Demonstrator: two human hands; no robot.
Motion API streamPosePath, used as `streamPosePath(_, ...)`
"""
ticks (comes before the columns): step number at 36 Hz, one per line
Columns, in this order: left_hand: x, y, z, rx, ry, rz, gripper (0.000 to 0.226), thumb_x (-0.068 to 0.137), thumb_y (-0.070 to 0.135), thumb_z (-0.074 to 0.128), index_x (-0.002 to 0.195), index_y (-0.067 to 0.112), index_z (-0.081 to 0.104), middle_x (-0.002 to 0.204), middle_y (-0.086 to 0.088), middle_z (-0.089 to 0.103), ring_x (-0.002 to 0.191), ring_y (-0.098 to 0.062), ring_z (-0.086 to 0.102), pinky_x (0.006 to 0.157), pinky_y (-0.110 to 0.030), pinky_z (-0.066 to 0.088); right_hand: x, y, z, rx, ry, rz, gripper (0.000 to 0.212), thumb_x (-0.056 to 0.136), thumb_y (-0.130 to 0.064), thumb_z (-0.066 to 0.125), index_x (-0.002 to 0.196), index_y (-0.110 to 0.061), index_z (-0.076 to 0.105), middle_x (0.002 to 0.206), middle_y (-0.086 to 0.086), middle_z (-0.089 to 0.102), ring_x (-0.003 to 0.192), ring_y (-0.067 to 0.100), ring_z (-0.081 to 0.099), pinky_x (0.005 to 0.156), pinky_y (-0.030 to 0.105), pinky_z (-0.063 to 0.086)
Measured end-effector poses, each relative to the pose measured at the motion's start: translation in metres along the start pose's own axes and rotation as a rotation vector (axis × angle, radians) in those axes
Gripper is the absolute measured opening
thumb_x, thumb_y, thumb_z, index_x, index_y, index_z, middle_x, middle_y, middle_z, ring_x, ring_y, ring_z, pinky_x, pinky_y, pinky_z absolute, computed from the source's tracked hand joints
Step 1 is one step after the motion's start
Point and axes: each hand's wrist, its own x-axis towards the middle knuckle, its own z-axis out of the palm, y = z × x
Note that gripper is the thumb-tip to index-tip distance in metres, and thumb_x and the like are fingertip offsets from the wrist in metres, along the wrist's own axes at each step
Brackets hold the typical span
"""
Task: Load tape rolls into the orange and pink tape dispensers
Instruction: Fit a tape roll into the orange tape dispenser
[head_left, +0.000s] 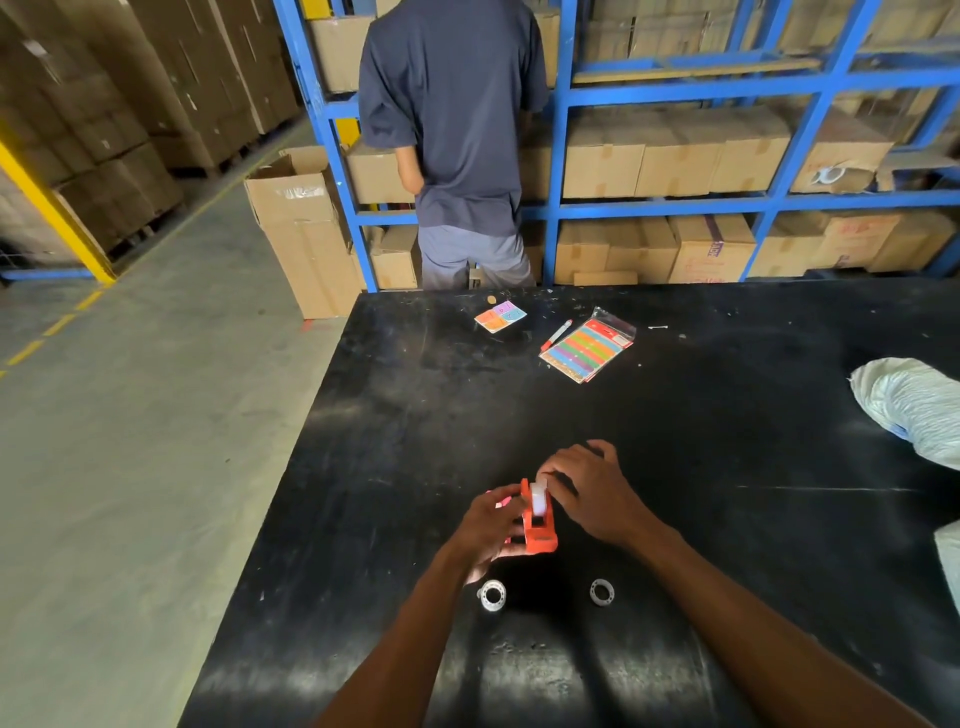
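Note:
The orange tape dispenser (540, 535) stands on the black table (727, 519), near its front. A white tape roll (538, 500) sits in its cradle. My left hand (491, 530) grips the dispenser from the left side. My right hand (587, 491) pinches the top of that roll from the right. A sliver of the pink dispenser (502, 503) shows behind my left hand, mostly hidden. Two loose clear tape rolls lie flat on the table nearer to me, one (491, 594) under my left wrist and the other (602, 592) to its right.
Farther back on the table lie a pack of coloured labels (587, 345), a red pen (556, 334) and a small coloured card (500, 316). A white bundle (909, 405) lies at the right edge. A person (457, 145) stands behind the table facing blue shelves (563, 156) of cartons.

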Motion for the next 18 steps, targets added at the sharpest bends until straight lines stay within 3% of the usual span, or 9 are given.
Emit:
streamPosePath(8,0.005,-0.001,-0.010,0.032,0.037,0.006,0.025,0.097,0.027,0.059,0.119,0.019,0.067,0.116,-0.013,0.071,0.094,-0.025,0.074,0.061,-0.026,0.059,-0.018,-0.008,0.001,-0.001,0.050,-0.088,0.008,0.095,-0.030,0.056,0.094,-0.030,0.064,0.099,-0.015,0.064,0.100,-0.001,0.055,0.113,0.039,0.027)
streamPosePath(18,0.019,0.001,-0.013,0.060,0.081,0.002,0.031,0.097,0.028,0.056,0.124,0.016,0.063,0.112,-0.018,0.073,0.097,-0.030,0.073,0.073,-0.034,0.060,-0.046,-0.011,0.022,0.045,0.051,-0.123,0.006,0.087,-0.034,0.060,0.088,-0.032,0.066,0.089,-0.018,0.058,0.091,0.000,0.053,0.105,0.040,0.030)
